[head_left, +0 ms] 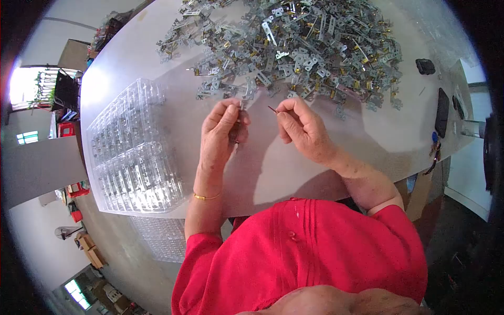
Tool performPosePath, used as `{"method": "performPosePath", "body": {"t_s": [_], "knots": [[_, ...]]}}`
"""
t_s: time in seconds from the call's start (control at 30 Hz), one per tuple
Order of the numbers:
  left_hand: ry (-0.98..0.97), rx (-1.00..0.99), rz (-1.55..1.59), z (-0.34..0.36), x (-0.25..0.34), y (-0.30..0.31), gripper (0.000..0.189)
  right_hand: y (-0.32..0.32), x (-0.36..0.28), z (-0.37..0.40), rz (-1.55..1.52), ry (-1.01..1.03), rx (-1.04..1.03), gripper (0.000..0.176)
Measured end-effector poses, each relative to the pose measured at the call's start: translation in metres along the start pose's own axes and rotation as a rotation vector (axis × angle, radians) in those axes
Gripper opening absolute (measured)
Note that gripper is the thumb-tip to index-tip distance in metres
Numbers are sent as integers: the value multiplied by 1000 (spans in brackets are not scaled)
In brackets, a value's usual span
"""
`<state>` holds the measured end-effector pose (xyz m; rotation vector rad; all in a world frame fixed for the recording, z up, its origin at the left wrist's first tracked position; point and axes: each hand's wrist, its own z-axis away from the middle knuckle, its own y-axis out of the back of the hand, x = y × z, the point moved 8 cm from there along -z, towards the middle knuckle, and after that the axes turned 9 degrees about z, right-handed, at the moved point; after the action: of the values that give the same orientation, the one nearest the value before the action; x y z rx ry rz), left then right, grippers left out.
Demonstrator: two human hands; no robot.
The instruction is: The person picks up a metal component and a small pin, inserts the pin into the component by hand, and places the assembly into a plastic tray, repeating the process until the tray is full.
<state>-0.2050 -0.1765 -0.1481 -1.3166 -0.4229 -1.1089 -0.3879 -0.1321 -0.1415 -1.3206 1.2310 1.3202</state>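
Note:
My left hand (219, 128) is closed around a small metal bracket (241, 107), whose end pokes out above the fingertips. Its lower part is mostly hidden by the fingers. To the right, my right hand (306, 128) pinches a thin, dark reddish stick (272, 109) that points toward the left hand without touching the bracket. Just beyond both hands lies a large heap of metal brackets (315, 58), silver with some brass-coloured bits.
At left, a clear plastic tray (139, 181) holds rows of metal parts. Another clear tray (160, 239) sits lower, past the table edge. A black phone-like object (441, 113) and a small dark item (425, 66) lie at right on the white table (294, 184).

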Motion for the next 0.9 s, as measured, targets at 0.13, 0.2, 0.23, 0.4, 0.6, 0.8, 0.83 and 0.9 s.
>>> {"method": "performPosePath", "body": {"t_s": [0.13,0.2,0.23,0.4,0.6,0.8,0.83,0.9], "knots": [[123,-57,176,-1,-25,-10,23,-3,-8,4,56,-61,9,11],[138,-79,163,0,-30,-12,23,-5,-7,5,98,-80,-9,10],[146,-89,155,1,-32,-13,23,-6,-6,5,94,-84,-7,10],[169,-93,105,5,-35,-15,22,-8,-4,4,83,-66,14,9],[147,-37,16,7,-29,-10,21,-6,2,5,120,-105,-4,9],[77,-4,-127,9,-24,-8,20,-6,-5,6,281,-30,21,10],[73,-4,-135,10,-23,-8,20,-6,-5,6,277,-36,14,10],[98,-18,-155,11,-23,-6,19,-6,-5,6,270,-48,1,9]]}}
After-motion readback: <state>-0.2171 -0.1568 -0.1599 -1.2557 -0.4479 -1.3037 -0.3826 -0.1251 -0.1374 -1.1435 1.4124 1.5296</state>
